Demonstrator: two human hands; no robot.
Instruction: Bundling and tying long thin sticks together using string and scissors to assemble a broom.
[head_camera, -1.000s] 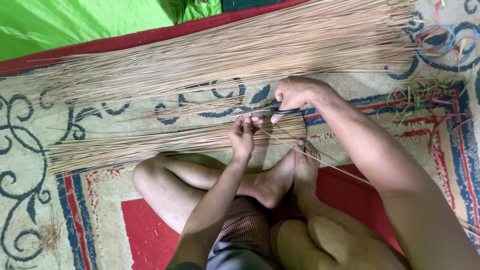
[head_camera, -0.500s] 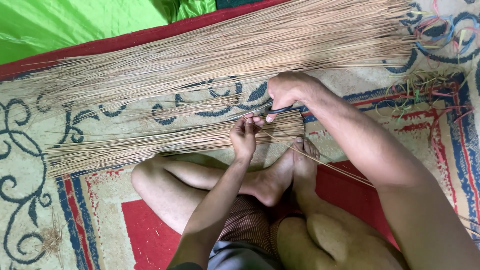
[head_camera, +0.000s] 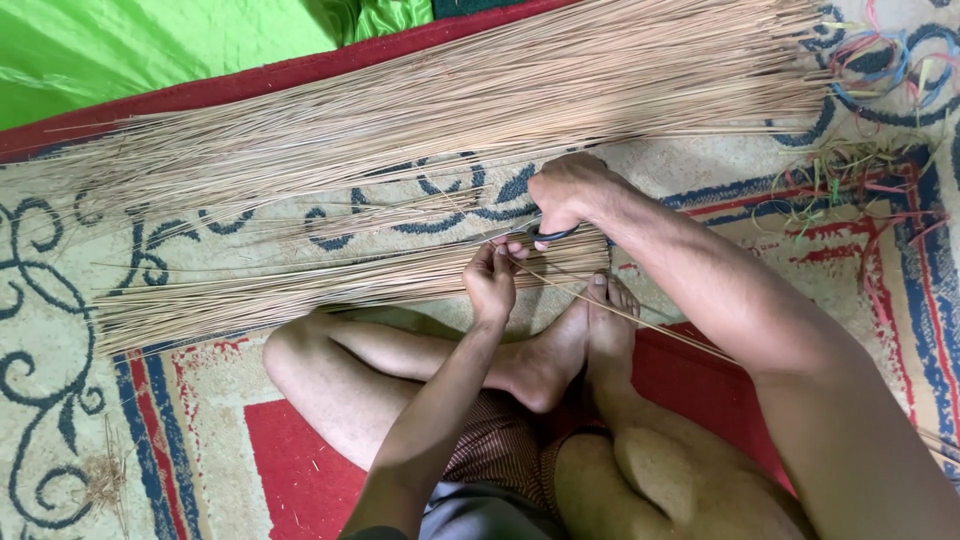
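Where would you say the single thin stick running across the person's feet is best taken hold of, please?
Grip the single stick at its near end by the left hand, pinched between fingertips from above. It is long, thin and flexible, slanting from that hand down past the feet, so a grip far out would probably let it sag. The right hand holds scissors at that same end.

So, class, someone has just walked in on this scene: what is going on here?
A person sits cross-legged on a patterned mat. The right hand holds black-handled scissors; the left hand pinches one thin stick that runs back over the foot. The scissors meet the stick just by the left fingertips. A short trimmed bundle lies in front of the legs, a long pile of sticks beyond it, and coloured bands at the far right.
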